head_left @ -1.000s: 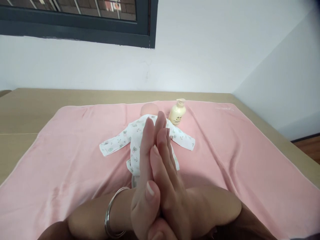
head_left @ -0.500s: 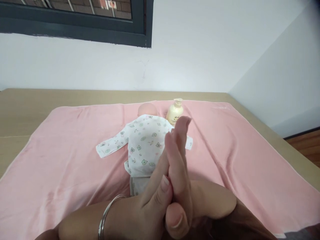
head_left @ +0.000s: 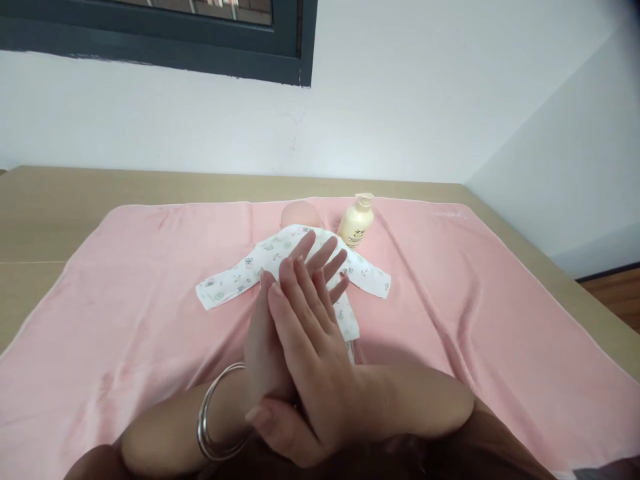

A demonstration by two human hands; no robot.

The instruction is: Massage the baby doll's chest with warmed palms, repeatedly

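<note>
My left hand [head_left: 270,347], with silver bangles [head_left: 204,420] at its wrist, is palm to palm with my right hand [head_left: 317,353]. The right lies over the left, its back towards me. The fingers of both are stretched out, and nothing shows between the palms. Behind them a doll in a white patterned top [head_left: 230,283] lies with its sleeves spread, its middle partly hidden by my hands. Its round head [head_left: 300,215] points to the wall. A cream pump bottle [head_left: 357,223] stands right of the head.
A pink blanket [head_left: 150,280] with folds lies under the doll on a light wooden table [head_left: 75,190]. White walls [head_left: 390,100] rise behind and at the right, with a dark window frame [head_left: 200,57] at the upper left.
My hands were upright, pressed edge-on; now they have tilted left and slid across each other, with the right hand's back showing. The camera view has shifted slightly.
</note>
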